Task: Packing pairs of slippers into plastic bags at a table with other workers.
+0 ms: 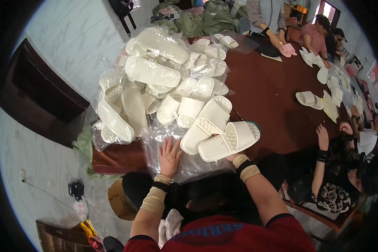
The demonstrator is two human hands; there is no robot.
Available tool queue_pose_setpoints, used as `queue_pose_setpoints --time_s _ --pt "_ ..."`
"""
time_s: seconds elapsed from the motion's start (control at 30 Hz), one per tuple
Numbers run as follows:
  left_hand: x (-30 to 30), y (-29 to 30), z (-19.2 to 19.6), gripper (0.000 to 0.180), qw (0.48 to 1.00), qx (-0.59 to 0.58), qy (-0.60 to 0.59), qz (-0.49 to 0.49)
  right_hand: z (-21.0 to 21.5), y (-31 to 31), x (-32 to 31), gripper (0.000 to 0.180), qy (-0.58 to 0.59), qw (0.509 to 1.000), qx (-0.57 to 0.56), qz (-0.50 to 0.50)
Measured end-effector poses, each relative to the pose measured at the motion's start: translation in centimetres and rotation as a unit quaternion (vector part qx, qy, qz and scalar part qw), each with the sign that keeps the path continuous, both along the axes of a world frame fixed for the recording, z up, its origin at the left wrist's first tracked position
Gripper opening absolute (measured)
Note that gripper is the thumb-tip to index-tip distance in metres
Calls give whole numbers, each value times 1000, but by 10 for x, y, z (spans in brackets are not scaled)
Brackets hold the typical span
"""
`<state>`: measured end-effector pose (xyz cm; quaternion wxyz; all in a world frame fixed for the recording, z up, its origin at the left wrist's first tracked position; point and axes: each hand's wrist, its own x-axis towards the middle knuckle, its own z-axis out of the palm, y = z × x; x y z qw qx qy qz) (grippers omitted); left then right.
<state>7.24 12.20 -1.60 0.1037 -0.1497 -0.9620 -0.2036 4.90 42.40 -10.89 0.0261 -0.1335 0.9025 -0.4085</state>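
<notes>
My left hand (169, 157) lies flat with fingers spread on a stack of clear plastic bags (189, 170) at the table's near edge. A white open-toe slipper (214, 148) with a quilted insole covers most of my right hand (232, 156), which grips it from underneath; the fingers are hidden. Beside it, a second white slipper (193, 137) rests at a slant, its toe pointing away. More white slippers (190, 111) lie just beyond. A green curved edge (255, 127) shows behind the slipper at my right hand; I cannot make out what it belongs to.
A heap of white slippers in clear bags (153, 71) covers the left of the brown table (264, 92). Loose slippers (310, 100) lie at the right. Across the table, a person's hands (277, 41) hold a pink slipper (288, 50). Other people sit along the right side. Green sacks (216, 19) stand behind.
</notes>
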Motion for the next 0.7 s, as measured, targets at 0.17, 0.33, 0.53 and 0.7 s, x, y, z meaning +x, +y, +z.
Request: queue_pose_setpoints --time_s 0.17,0.33,0.53,0.7 --pt "8 4 -10 50 996 -85 7 40 32 8 5 46 51 994 87 44" --pt "5 2 -10 49 995 -86 21 55 95 27 0 43 22 983 117 139" --pt "6 -3 -16 51 996 -56 29 58 156 36 24 40 4 952 197 234" --pt "6 3 -10 50 997 -48 29 54 132 35 31 33 -76 994 -41 60"
